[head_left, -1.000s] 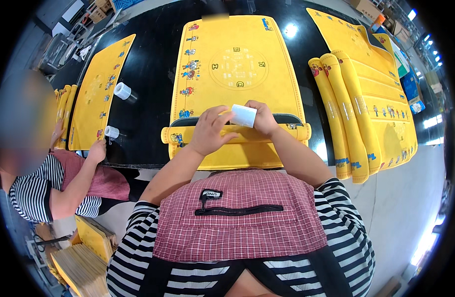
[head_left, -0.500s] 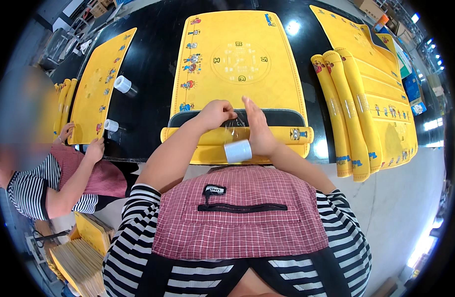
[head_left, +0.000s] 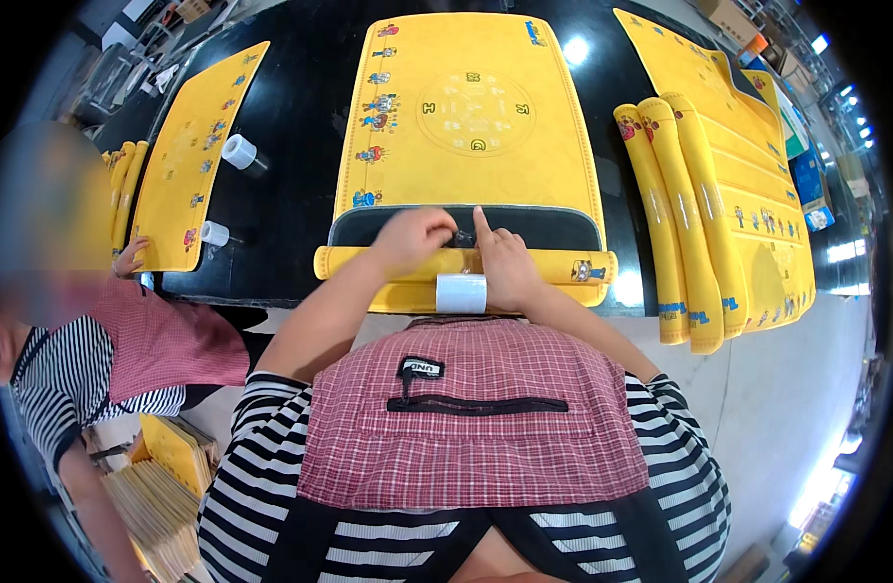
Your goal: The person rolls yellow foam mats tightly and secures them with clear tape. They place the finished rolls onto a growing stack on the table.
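Left hand (head_left: 414, 240) — fingers curled in, thumb and fingertips pinching the clear tape (head_left: 464, 238) just above the mat roll (head_left: 561, 265). Right hand (head_left: 506, 269) is open, lying palm down across the mat roll, index finger stretched forward, the other fingers slightly bent; not gripping anything visible. White spool (head_left: 462, 293) sits in front of the mat roll near the table edge, just beside the right hand on its left.

Mat roll is yellow and lies crosswise on the near part of the black table (head_left: 301, 175). Dark strip (head_left: 553, 229) shows right behind it, flat yellow mat (head_left: 471, 185) beyond that, cartoon figures along its left side.

Right side: three rolled mats (head_left: 697, 223) lie side by side, with yellow sheets (head_left: 772, 257) beside and beyond them. Left side: two more spools (head_left: 239, 152) lie near a second flat mat (head_left: 179, 155); a co-worker's hand (head_left: 129, 258) is at that mat's near corner — grip can't be told. Yellow stack (head_left: 160, 505) at lower left.
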The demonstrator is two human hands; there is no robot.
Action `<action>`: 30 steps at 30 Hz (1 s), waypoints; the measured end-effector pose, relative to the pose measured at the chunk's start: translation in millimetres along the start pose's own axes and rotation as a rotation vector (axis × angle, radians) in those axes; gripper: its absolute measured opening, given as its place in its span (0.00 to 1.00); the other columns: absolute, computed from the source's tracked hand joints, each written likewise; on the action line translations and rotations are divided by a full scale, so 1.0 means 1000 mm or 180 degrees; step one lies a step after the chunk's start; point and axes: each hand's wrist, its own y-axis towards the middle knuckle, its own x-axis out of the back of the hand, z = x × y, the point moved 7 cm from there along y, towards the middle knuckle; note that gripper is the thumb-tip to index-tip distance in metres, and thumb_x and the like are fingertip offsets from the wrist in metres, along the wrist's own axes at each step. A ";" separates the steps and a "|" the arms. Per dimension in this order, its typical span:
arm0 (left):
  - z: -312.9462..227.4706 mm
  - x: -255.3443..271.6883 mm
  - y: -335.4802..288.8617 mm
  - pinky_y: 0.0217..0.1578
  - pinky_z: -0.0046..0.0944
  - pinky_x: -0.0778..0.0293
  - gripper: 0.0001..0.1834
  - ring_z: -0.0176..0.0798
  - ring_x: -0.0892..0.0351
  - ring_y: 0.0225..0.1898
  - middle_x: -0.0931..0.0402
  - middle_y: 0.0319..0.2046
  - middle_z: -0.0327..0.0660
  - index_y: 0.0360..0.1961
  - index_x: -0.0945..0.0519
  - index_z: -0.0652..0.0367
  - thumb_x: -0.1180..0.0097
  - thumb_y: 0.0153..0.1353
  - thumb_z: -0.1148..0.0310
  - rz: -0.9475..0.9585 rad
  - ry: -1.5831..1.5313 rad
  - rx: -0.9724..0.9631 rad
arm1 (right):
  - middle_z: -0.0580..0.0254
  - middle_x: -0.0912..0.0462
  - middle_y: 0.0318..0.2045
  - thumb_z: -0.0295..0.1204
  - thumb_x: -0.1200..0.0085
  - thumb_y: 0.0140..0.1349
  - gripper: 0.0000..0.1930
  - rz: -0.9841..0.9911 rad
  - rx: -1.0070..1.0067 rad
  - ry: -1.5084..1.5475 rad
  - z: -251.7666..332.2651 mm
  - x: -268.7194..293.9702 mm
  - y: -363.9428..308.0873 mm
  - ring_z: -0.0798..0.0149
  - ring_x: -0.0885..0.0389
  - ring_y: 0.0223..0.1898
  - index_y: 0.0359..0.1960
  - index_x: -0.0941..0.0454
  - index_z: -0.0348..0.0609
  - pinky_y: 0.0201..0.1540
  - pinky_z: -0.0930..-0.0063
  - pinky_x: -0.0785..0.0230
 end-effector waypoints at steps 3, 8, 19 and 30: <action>-0.029 -0.006 -0.033 0.47 0.50 0.23 0.13 0.53 0.16 0.45 0.15 0.42 0.47 0.45 0.15 0.60 0.41 0.64 0.66 -0.0688 0.0552 -0.0260 | 0.33 0.21 0.57 0.45 0.34 0.52 0.56 0.0151 -0.0026 0.0410 0.003 0.011 0.007 0.36 0.24 0.60 0.75 0.52 0.22 0.65 0.51 0.35; -0.039 -0.010 -0.046 0.53 0.55 0.26 0.22 0.56 0.18 0.48 0.16 0.44 0.48 0.45 0.17 0.57 0.26 0.47 0.68 -0.0348 0.0592 -0.0160 | 0.34 0.23 0.60 0.44 0.32 0.51 0.58 -0.0064 -0.0314 0.0483 -0.025 0.006 0.012 0.35 0.24 0.61 0.77 0.52 0.26 0.68 0.52 0.36; 0.011 -0.012 -0.002 0.58 0.48 0.33 0.51 0.50 0.29 0.59 0.27 0.55 0.46 0.58 0.26 0.58 0.17 0.36 0.43 0.0136 0.1645 0.0162 | 0.51 0.18 0.40 0.35 0.28 0.48 0.37 -0.1037 0.1210 0.0712 -0.030 0.036 0.056 0.48 0.20 0.43 0.62 0.26 0.37 0.48 0.58 0.26; 0.055 -0.002 0.066 0.63 0.51 0.31 0.51 0.50 0.29 0.64 0.26 0.58 0.47 0.62 0.25 0.55 0.16 0.37 0.47 0.1252 0.1124 0.0303 | 0.48 0.16 0.55 0.34 0.32 0.54 0.23 -0.1673 0.1540 0.0209 -0.009 0.010 0.027 0.43 0.19 0.58 0.52 0.17 0.41 0.63 0.46 0.32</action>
